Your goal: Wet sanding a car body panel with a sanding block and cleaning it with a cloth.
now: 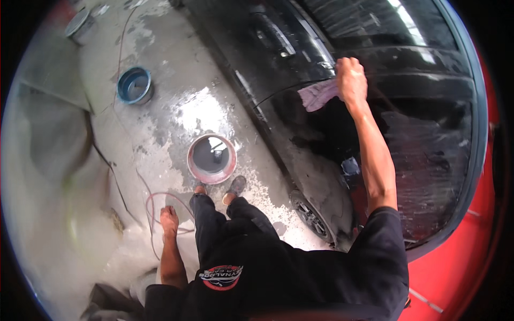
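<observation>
My right hand (352, 81) is stretched out over the side of a black car (321, 125), its fingers closed on a pale purple cloth (319, 95). The cloth's loose end spreads to the left of the hand, against the dark, wet-looking body panel below the side windows. Down at my left side hangs my left hand (169, 218), with its fingers loosely curled and nothing visible in them. A thin pinkish hose (160, 193) lies on the floor beyond that hand.
By my feet stands a reddish bucket (231, 167) of grey water. A blue bucket (122, 95) is farther off to the left, and another container (78, 24) stands at the far left. The car's wheel (310, 216) is near my right leg. Wet patches mark the concrete floor (160, 48).
</observation>
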Tool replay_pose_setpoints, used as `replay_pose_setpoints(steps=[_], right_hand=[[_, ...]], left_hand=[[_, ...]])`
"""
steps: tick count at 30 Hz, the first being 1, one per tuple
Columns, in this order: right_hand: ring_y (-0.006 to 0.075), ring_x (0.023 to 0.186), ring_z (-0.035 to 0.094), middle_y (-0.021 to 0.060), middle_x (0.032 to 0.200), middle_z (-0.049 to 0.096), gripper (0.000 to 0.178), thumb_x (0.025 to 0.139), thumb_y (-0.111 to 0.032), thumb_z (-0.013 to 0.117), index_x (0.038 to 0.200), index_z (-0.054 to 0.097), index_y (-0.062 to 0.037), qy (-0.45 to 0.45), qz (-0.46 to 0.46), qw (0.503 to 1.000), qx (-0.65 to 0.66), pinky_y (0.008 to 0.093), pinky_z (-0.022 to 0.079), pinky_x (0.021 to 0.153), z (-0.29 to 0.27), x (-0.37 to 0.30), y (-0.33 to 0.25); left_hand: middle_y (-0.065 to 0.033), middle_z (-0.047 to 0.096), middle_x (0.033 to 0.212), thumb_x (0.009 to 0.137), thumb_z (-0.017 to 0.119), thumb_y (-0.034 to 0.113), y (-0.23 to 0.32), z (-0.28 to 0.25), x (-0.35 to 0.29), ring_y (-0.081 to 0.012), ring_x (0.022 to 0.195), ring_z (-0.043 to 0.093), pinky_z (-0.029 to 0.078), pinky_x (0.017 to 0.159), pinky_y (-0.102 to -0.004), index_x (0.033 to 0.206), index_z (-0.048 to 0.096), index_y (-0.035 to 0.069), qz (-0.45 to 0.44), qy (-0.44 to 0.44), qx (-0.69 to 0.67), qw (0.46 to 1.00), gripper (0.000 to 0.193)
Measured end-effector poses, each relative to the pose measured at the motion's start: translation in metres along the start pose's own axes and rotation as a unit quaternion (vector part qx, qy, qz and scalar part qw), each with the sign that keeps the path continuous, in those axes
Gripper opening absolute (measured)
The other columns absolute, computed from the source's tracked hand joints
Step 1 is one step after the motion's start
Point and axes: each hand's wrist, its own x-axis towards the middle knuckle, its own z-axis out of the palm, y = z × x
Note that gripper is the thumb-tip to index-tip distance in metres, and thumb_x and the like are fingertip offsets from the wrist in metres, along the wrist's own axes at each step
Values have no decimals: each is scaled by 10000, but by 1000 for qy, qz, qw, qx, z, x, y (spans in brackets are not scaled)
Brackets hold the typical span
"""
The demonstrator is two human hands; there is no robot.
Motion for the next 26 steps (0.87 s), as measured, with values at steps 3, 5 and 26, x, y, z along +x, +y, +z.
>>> replay_pose_setpoints(steps=[3,5,26], right_hand=[[363,977,653,127,1022,659,128,956,-144,674,1066,688,-81,74,-6,989,131,478,544,827,-7,-29,-22],[349,941,662,110,1004,687,136,923,-98,718,1059,716,-88,97,-30,973,205,459,537,816,-7,-47,-54],[318,940,695,177,1008,699,163,948,-146,662,1046,691,-18,-233,303,702,601,377,550,797,385,-373,-392]], left_hand=[[-237,679,963,916,644,115,19,3,22,-428,932,644,522,848,-503,993,694,-4,22,45,-67,996,150],[-236,686,968,903,648,112,47,-1,39,-431,933,650,519,846,-513,999,698,1,80,88,-120,986,155],[-17,688,1091,1053,575,303,106,247,235,-123,939,656,557,800,-303,1228,618,102,-340,-290,-526,724,270]])
